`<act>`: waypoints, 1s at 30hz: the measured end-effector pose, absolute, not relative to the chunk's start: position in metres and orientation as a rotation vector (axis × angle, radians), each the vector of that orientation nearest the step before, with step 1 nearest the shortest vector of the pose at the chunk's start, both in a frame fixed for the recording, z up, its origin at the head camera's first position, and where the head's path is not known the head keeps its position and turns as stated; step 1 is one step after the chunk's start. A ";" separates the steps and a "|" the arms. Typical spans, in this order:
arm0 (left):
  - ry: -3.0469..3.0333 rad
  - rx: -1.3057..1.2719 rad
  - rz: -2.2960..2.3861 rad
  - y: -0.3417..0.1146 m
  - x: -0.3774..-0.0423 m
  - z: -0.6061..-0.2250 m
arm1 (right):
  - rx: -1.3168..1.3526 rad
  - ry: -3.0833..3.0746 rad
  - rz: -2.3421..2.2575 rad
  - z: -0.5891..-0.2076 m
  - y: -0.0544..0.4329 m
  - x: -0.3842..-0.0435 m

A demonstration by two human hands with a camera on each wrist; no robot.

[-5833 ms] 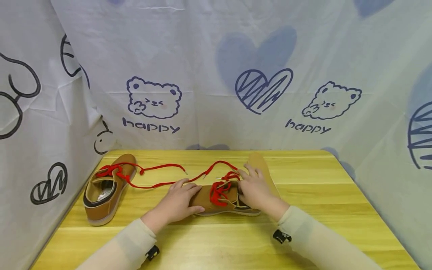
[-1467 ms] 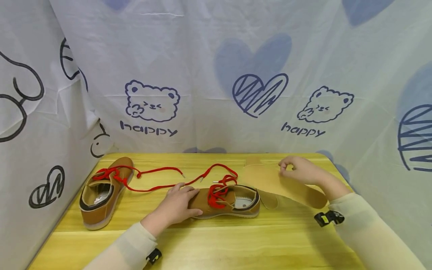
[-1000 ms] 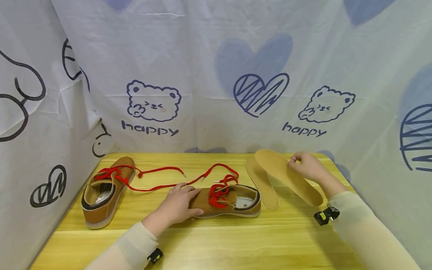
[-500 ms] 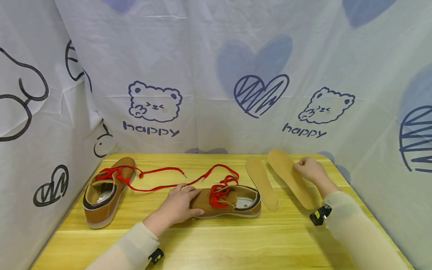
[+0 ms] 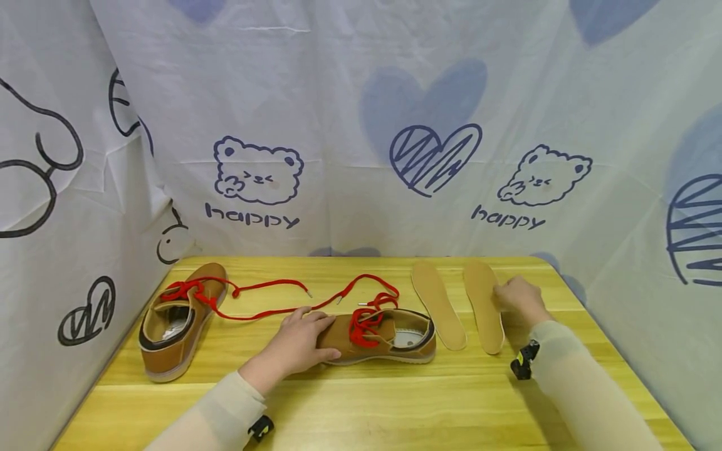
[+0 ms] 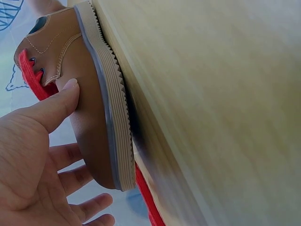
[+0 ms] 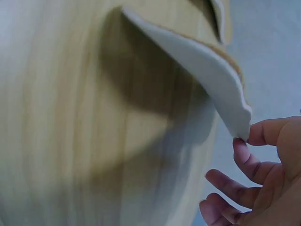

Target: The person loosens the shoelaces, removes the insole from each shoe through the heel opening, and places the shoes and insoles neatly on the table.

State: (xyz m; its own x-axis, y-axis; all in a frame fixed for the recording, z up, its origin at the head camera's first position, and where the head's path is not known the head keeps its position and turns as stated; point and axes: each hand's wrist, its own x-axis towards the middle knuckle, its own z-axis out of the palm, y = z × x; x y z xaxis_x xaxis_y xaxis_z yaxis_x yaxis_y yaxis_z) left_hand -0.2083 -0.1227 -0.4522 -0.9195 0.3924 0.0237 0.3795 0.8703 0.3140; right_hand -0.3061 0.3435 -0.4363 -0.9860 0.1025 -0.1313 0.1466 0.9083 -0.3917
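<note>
A brown shoe (image 5: 338, 332) with red laces lies sideways at mid-table, its opening toward the right. My left hand (image 5: 299, 341) holds its toe; in the left wrist view the thumb (image 6: 66, 96) presses one side and fingers reach round the other. On the right, my right hand (image 5: 520, 299) pinches the edge of a tan insole (image 5: 483, 307) between thumb and forefinger. That insole's white underside (image 7: 202, 66) shows in the right wrist view, partly lifted from the table. Another tan insole (image 5: 439, 307) lies flat between it and the shoe.
A second brown shoe (image 5: 183, 326) stands at the left of the wooden table (image 5: 350, 413), toe pointing away. Red laces (image 5: 265, 311) trail from it across the table. A printed white cloth (image 5: 338, 156) hangs behind and along the sides.
My right hand, earlier at the shoe's opening, has carried an insole to the right and turned and lowered it alongside the other insole. My left hand has stayed on the toe.
</note>
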 end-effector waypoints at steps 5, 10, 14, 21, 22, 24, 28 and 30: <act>2.998 0.623 0.504 -0.124 -0.207 -0.453 | 0.195 2.933 -0.630 -0.441 0.353 -0.303; 3.000 0.625 0.516 -0.125 -0.207 -0.454 | 0.210 2.911 -0.662 -0.437 0.353 -0.305; 3.007 0.633 0.511 -0.127 -0.209 -0.456 | 0.187 2.906 -0.761 -0.429 0.344 -0.307; 3.009 0.638 0.519 -0.127 -0.211 -0.459 | 0.088 2.950 -0.836 -0.411 0.326 -0.301; 3.009 0.638 0.521 -0.127 -0.210 -0.459 | 0.073 2.954 -0.841 -0.409 0.324 -0.300; 3.009 0.638 0.520 -0.127 -0.210 -0.458 | 0.047 2.967 -0.835 -0.403 0.319 -0.297; 3.007 0.642 0.518 -0.126 -0.209 -0.457 | 0.019 2.996 -0.780 -0.393 0.308 -0.288; 3.004 0.641 0.522 -0.126 -0.208 -0.456 | -0.015 3.017 -0.752 -0.388 0.300 -0.282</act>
State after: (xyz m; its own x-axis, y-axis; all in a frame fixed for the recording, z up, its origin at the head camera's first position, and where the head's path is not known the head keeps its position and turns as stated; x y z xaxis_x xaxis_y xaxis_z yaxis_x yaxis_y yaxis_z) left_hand -0.2083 -0.1257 -0.4561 -0.9150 0.4010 0.0442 0.3924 0.8591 0.3285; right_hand -0.2821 0.3001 -0.3885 -0.9994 -0.0174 -0.0289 -0.0018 0.8829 -0.4695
